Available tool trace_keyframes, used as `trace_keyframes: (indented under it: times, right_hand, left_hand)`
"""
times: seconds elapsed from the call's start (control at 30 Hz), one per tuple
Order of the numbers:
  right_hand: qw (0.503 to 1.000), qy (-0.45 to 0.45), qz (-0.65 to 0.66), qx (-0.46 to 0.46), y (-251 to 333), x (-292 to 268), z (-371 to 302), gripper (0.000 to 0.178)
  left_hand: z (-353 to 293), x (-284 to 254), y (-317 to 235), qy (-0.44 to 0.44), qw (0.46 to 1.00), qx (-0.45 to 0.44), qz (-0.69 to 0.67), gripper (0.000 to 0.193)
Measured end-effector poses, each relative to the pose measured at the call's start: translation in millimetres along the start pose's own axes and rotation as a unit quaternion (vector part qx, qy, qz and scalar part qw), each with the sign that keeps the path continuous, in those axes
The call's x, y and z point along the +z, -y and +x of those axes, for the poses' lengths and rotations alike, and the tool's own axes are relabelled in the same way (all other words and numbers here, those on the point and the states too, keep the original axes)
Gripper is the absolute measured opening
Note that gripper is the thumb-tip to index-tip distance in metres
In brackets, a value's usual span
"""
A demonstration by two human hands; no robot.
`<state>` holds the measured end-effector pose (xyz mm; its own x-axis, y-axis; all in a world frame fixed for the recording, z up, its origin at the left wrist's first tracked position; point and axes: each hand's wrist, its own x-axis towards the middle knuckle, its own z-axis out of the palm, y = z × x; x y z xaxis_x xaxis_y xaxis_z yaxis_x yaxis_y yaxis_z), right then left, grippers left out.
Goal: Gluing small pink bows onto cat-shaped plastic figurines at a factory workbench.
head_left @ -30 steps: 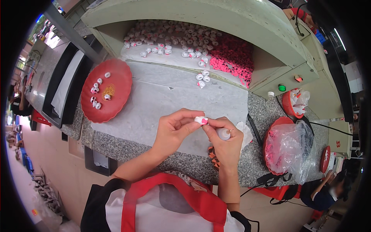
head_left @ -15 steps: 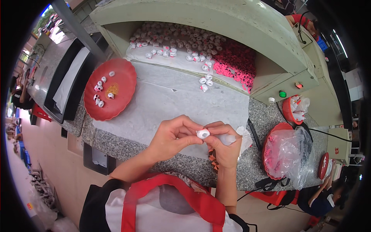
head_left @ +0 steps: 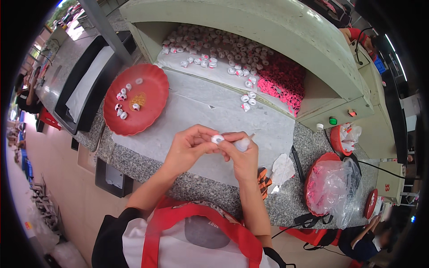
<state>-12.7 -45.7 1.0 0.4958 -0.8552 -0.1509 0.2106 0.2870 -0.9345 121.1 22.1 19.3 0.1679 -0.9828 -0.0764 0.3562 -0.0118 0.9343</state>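
Observation:
Above the paper-covered worktop, my left hand (head_left: 187,149) pinches a small white ring-shaped piece (head_left: 217,139) with a dark opening between thumb and fingertips. My right hand (head_left: 245,163) meets it from the other side, its fingertips at the piece. Tucked in the right hand is a small translucent white squeeze bottle (head_left: 242,144) with a thin tip. On the left, a red scalloped plate (head_left: 154,87) carries several similar white pieces (head_left: 136,106). A few more white pieces (head_left: 248,99) lie on the paper (head_left: 192,107) below the cabinet opening.
The pale green cabinet (head_left: 250,15) holds many white pieces (head_left: 214,44) and a heap of pink cut-outs (head_left: 281,85). At right are a red basket (head_left: 336,140) and a plastic bag (head_left: 342,183) over a red plate. An orange-black cloth (head_left: 263,181) lies by my right forearm.
Both hands have moved left and slightly up, carrying the white piece and the bottle. The piece is turned so its opening faces differently. The whole view has shifted slightly.

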Motion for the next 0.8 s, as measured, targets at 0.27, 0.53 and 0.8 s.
trace_keyframes:
  times: [0.27, 0.53, 0.8]
  right_hand:
    - [0.990, -0.071, -0.110, 0.055, -9.0, -27.6, -2.2, 0.020]
    - [0.975, -0.157, -0.152, 0.031, 2.4, -50.3, -46.1, 0.012]
    - [0.957, -0.268, -0.106, 0.027, 4.8, -83.5, -66.5, 0.009]
  left_hand:
    - [58.4, -122.7, -12.8, -0.329, 0.653, 0.168, 0.661, 0.026]
    - [319.6, -27.7, -9.5, -0.017, 0.786, 0.166, 0.595, 0.054]
    - [353.4, -55.5, 54.8, -0.126, 0.666, 0.207, 0.705, 0.052]
